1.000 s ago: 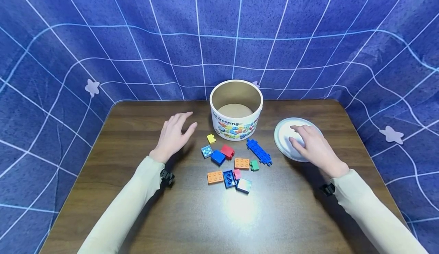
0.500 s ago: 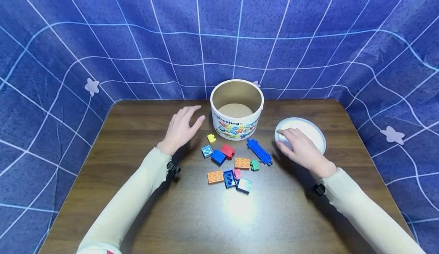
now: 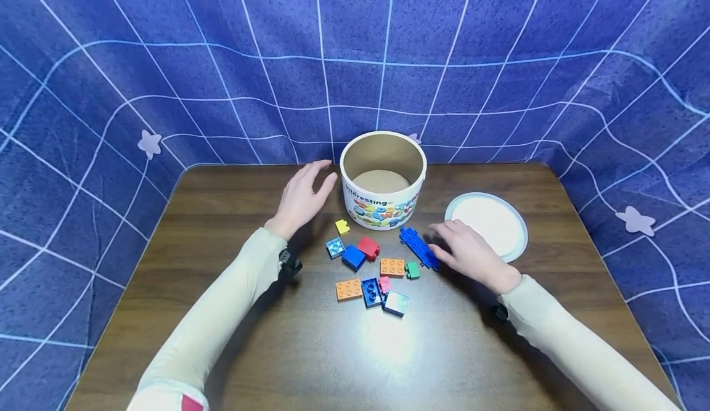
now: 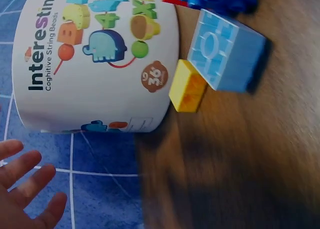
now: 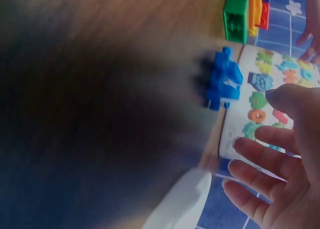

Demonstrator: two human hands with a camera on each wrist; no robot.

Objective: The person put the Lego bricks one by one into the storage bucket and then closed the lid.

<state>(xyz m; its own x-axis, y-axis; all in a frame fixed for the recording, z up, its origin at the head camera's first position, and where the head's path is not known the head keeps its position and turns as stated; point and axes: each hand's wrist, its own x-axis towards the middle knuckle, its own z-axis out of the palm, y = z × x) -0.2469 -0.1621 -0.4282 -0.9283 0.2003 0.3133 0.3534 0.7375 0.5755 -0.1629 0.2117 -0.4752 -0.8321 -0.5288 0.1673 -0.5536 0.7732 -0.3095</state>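
Note:
My left hand hovers just left of the white printed bucket, fingers extended and holding nothing. In the left wrist view the same bucket lies beyond the spread fingertips. My right hand is beside the long blue toy base piece, between it and the white plate. Its fingers are loosely extended with nothing in them. In the right wrist view a gap shows between those fingers and the blue base piece.
Toy bricks lie before the bucket: yellow, light blue, blue, red, orange, green, a second orange brick, dark blue, pink and a white-topped brick. A blue curtain surrounds the table.
My right hand has moved left and nearer, off the plate to beside the blue base piece. My left hand has shifted right and away from me, closer to the bucket. The bricks have stayed put.

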